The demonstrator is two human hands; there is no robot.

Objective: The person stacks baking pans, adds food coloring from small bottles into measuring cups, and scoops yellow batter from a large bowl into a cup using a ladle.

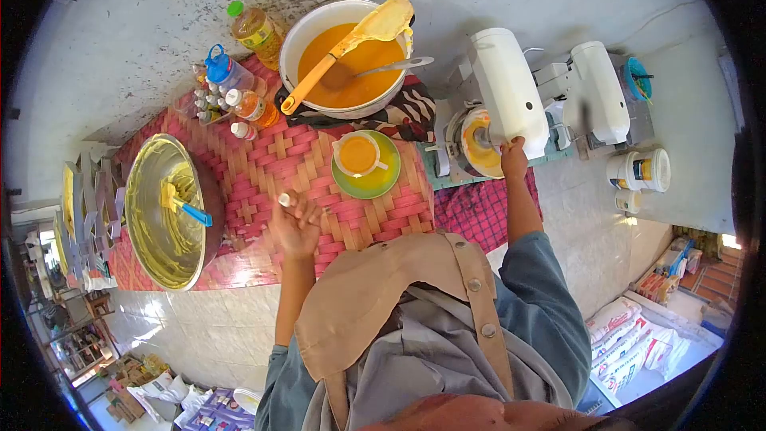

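Right hand at mixer head, left hand over the mat

Right hand [515, 160] at the low near end of the closer white mixer [507, 84]; fingers curled, grip on any part can't be told. Mixer bowl [455, 137] with pale yellow contents sits just left of it, under the head. Left hand [297, 230] by the table's near edge, fingers half-curled and apart; small white piece [284, 199] at the fingertips, can't tell if pinched.

Bare mat between left hand and steel bowl [211, 195] on the left; bowl overhangs the near edge. Green plate [359, 190] with a cup [382, 165] of orange liquid near the right edge. White pot [292, 52] on the far side, orange spatula [321, 72] across its rim. Second mixer [598, 92] further right.

Surface: red-and-tan woven mat [263, 164]; checked cloth [483, 215] at right. Room: scuffed pale wall [183, 0] behind, tiled floor [590, 191], white sacks [630, 343] near right.
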